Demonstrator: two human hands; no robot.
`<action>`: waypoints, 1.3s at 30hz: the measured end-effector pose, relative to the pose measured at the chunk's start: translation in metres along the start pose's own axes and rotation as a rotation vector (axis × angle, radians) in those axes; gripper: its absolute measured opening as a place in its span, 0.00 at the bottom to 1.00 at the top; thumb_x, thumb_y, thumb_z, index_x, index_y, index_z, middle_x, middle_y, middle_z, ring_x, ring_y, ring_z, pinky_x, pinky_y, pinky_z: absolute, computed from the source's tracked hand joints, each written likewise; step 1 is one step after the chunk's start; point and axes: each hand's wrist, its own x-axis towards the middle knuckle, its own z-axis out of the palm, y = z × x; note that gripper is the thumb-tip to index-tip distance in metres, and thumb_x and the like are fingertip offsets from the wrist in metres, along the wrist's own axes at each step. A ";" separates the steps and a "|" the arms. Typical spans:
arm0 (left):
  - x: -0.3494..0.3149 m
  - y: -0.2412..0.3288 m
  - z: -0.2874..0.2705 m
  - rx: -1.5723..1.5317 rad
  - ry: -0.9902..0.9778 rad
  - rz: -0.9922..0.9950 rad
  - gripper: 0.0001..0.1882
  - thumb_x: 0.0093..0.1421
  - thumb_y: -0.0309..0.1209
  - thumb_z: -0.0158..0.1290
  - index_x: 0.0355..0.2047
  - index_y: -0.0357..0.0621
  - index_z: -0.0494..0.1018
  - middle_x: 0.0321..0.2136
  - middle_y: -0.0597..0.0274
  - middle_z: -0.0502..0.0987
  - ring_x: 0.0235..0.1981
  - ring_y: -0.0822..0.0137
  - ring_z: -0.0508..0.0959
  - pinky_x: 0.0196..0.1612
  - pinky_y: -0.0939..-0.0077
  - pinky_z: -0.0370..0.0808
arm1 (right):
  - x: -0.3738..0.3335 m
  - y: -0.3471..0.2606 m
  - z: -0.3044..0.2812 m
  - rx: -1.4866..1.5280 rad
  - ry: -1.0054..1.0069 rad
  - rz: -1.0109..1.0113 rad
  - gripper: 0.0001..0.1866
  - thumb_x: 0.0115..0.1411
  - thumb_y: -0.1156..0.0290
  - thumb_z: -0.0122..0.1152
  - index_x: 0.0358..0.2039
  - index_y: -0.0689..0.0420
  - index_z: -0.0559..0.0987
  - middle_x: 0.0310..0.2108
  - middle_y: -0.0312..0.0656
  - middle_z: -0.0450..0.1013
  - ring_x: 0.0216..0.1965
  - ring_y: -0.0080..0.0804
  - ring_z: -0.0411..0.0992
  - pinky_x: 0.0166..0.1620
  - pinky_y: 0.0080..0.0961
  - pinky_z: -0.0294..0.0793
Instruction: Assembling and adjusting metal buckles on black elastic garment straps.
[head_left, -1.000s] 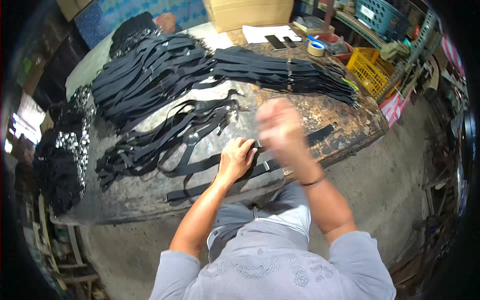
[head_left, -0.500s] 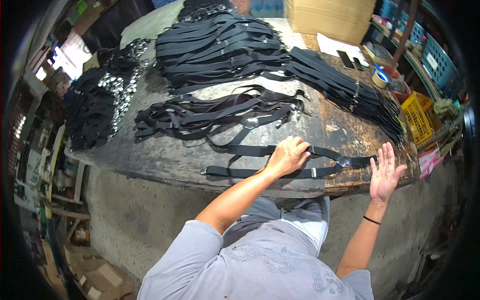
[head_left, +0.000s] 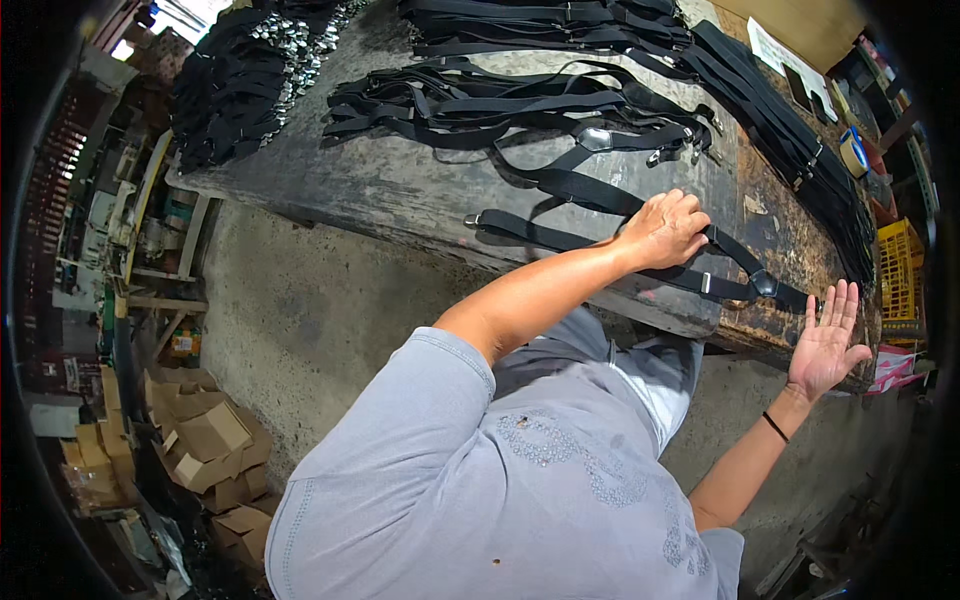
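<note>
A pair of black suspenders point(head_left: 580, 190) lies stretched along the near edge of the worktable, with a leather joining patch and metal slides. My left hand point(head_left: 665, 230) rests across its straps with the fingers curled down round them; the fingertips are partly hidden. Beyond the joining patch, at the right end of the suspenders, my right hand point(head_left: 828, 340) is palm up with straight fingers, holding nothing. Its fingertips are beside the strap's end; whether they touch it I cannot tell. A loose bundle of suspenders point(head_left: 480, 105) lies just behind, metal clips at its right end.
Stacked suspenders point(head_left: 550, 28) lie at the back, and another row point(head_left: 790, 130) runs down the right side. A heap of black straps with shiny clips point(head_left: 235, 90) sits at the left. Blue tape point(head_left: 853, 152) and a yellow crate point(head_left: 898, 270) are at the right; cardboard point(head_left: 210, 440) lies on the floor.
The view has tilted and turned, so the table appears higher and slanted. My left hand stays on the suspenders' straps, and my right hand remains spread beside their right end.
</note>
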 end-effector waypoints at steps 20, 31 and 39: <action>0.002 0.001 0.004 0.032 0.023 0.014 0.11 0.54 0.35 0.62 0.35 0.46 0.78 0.32 0.59 0.74 0.38 0.54 0.75 0.41 0.60 0.74 | -0.009 0.004 -0.010 -0.006 0.000 -0.012 0.62 0.52 0.23 0.46 0.69 0.66 0.50 0.71 0.53 0.47 0.73 0.48 0.42 0.72 0.52 0.37; -0.002 0.003 -0.003 0.011 -0.005 -0.016 0.12 0.55 0.35 0.62 0.37 0.46 0.77 0.34 0.59 0.73 0.37 0.54 0.74 0.40 0.59 0.74 | -0.015 0.009 -0.011 0.058 0.006 0.033 0.61 0.54 0.23 0.43 0.70 0.64 0.50 0.71 0.53 0.48 0.72 0.47 0.43 0.72 0.51 0.37; -0.001 0.005 -0.006 0.028 0.023 0.006 0.11 0.53 0.34 0.62 0.36 0.45 0.76 0.33 0.59 0.73 0.37 0.54 0.75 0.40 0.61 0.74 | -0.008 0.014 -0.022 0.113 -0.006 0.048 0.60 0.54 0.24 0.46 0.70 0.65 0.50 0.71 0.53 0.47 0.73 0.47 0.43 0.72 0.50 0.36</action>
